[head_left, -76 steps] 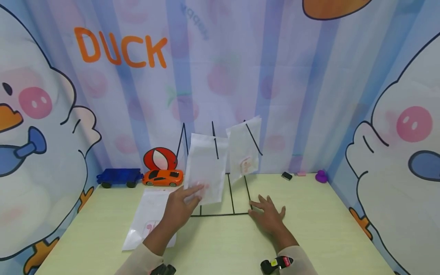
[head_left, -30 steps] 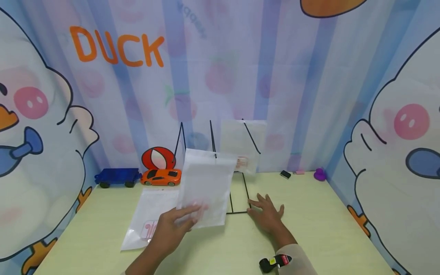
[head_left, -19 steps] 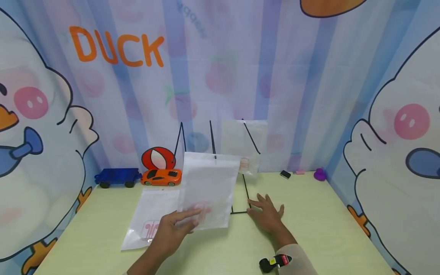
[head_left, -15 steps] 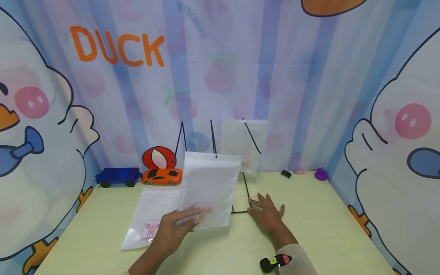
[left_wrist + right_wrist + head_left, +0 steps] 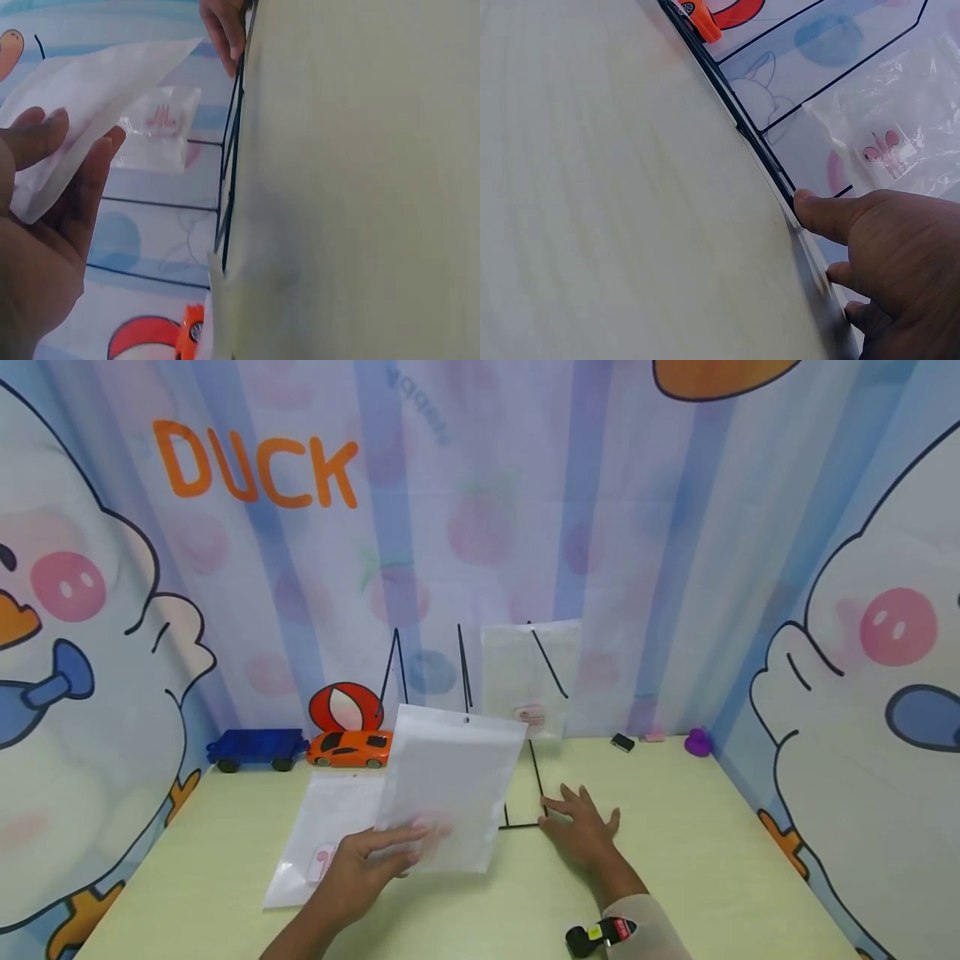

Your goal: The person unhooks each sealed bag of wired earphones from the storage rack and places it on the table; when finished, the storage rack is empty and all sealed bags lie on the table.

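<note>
My left hand (image 5: 356, 872) pinches a white plastic bag (image 5: 461, 785) between thumb and fingers near its lower left. A small hanging hole shows at the bag's top edge, apart from the middle hook, and something pink shows faintly inside. My right hand (image 5: 585, 831) touches the base corner of a black wire rack (image 5: 536, 772) with extended fingers; the thumb meets the wire in the right wrist view. On the rack's right hook hangs another clear-and-white bag (image 5: 517, 668), holding pink earphones (image 5: 885, 154). A third bag (image 5: 341, 814) lies flat on the table at left.
Behind the flat bag stand an orange toy car (image 5: 350, 750), a blue toy wagon (image 5: 257, 749) and a red-and-white ball (image 5: 330, 703). At the back right are a small black item (image 5: 622, 742), a pink block (image 5: 655, 737) and a purple toy duck (image 5: 698, 742).
The bag in my left hand has come off the middle hook and moved toward me and slightly left. The bag on the right hook swung. My right hand has stayed at the rack's base.
</note>
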The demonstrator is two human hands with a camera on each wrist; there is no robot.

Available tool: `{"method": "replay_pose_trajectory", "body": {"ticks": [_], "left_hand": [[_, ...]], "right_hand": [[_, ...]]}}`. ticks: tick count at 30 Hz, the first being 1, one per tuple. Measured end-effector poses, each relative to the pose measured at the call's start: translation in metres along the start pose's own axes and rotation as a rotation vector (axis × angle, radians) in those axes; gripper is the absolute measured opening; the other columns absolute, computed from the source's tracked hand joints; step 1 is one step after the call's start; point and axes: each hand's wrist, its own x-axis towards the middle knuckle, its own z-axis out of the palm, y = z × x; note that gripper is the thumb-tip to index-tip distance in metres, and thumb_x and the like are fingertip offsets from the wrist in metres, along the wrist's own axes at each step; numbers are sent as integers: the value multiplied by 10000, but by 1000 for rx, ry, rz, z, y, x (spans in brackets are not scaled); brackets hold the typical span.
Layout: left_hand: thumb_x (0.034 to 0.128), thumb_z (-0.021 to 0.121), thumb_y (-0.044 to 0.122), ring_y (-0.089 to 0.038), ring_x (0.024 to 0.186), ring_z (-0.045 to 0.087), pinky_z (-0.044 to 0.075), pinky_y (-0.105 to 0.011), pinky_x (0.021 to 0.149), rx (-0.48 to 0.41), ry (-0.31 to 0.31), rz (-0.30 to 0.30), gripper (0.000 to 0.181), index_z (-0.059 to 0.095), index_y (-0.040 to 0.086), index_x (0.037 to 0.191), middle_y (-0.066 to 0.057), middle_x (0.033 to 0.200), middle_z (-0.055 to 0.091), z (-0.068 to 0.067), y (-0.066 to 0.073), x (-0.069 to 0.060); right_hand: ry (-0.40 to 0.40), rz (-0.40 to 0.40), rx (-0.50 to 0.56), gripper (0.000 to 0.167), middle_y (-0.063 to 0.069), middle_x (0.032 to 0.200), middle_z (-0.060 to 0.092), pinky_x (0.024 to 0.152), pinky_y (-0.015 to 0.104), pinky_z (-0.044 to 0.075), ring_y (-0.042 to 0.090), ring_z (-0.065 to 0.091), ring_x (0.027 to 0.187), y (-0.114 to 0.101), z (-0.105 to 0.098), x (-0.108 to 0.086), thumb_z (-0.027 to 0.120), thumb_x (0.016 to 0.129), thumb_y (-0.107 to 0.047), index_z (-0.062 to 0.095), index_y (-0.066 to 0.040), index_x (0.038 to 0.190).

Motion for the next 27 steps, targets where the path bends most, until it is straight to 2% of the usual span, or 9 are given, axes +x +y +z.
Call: {"method": "replay_pose_trajectory", "body": {"ticks": [4,7,8,10,12,14,16,20,27], "left_hand": [[1007,785,240,82,1165,661,661,-271,819,38,-36,-38,389,771,131,1380,-178,1519,675,-12,-11,-5],[1002,792,276,-19,1233,664,662,-282,836,84,-34,-92,393,773,195,1386,-141,1524,680,-19,-19,-7],[1000,794,286,-71,1279,655,663,-301,868,105,-25,-109,394,771,225,1389,-118,1531,678,-22,-21,-8],[990,804,290,-196,1403,615,628,-403,1037,145,1,-138,406,762,281,1394,-69,1548,669,-27,-25,-9],[988,807,273,-307,1502,543,525,-534,1189,179,30,-152,428,746,304,1410,-46,1566,655,-32,-27,-11],[989,807,274,-359,1558,487,402,-644,1266,204,59,-174,444,733,317,1424,-34,1586,639,-38,-29,-14],[990,809,276,-382,1587,457,338,-703,1283,212,79,-202,460,722,311,1440,-39,1605,623,-43,-30,-18],[984,818,302,-408,1620,407,297,-725,1294,213,110,-260,523,688,286,1490,-61,1653,575,-55,-34,-23],[969,834,301,-440,1697,199,148,-760,1319,160,142,-364,688,574,260,1604,-85,1784,372,-79,-43,-27]], "right_hand": [[2,-4,11,419,140,1749,421,1231,850,-139,446,172,1700,2,0,2,702,1052,-386,729,-245,1446],[1,-3,8,420,137,1751,417,1232,847,-141,442,171,1701,2,1,2,700,1053,-383,726,-247,1450],[1,-2,8,422,139,1751,417,1233,847,-141,443,173,1700,1,1,1,700,1052,-382,725,-245,1450],[1,1,6,425,142,1750,417,1232,848,-139,445,174,1700,1,2,1,699,1052,-384,723,-244,1453],[-2,6,5,428,142,1752,414,1234,845,-144,443,169,1701,0,2,0,699,1053,-381,720,-241,1456],[-4,7,8,426,149,1750,416,1232,848,-143,451,172,1698,-1,2,-1,705,1050,-374,723,-236,1452],[-7,9,8,427,146,1752,412,1233,845,-147,448,167,1700,-1,2,-1,706,1049,-374,721,-238,1454],[3,1,0,426,147,1747,422,1233,850,-132,449,180,1697,0,2,0,712,1046,-379,726,-241,1449],[-8,-3,1,435,142,1754,409,1231,852,-138,446,167,1701,4,1,2,701,1050,-395,718,-242,1457]]}}
